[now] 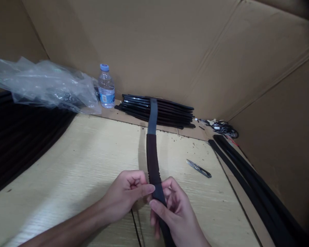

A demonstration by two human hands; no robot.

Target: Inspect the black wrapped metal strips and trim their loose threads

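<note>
While in two-handed grip (131,188) (179,209), a dark strap (153,157)

A pale, wood-grained tabletop (92,154) carries everything, edged along its far and right sides by brown cardboard (126,118). Small snips (198,168) lie on the bare wood at right, and dark crumbs (179,138) dot the far part. Long dark strips (20,137) spread over the left side. On the far cardboard stand an upright bottle (106,89) and, beside it, a bundle of black strips (170,113) — lying flat. More black lengths (257,188) run down the right side — a tangle of cords (222,128) sits beyond them.
</note>
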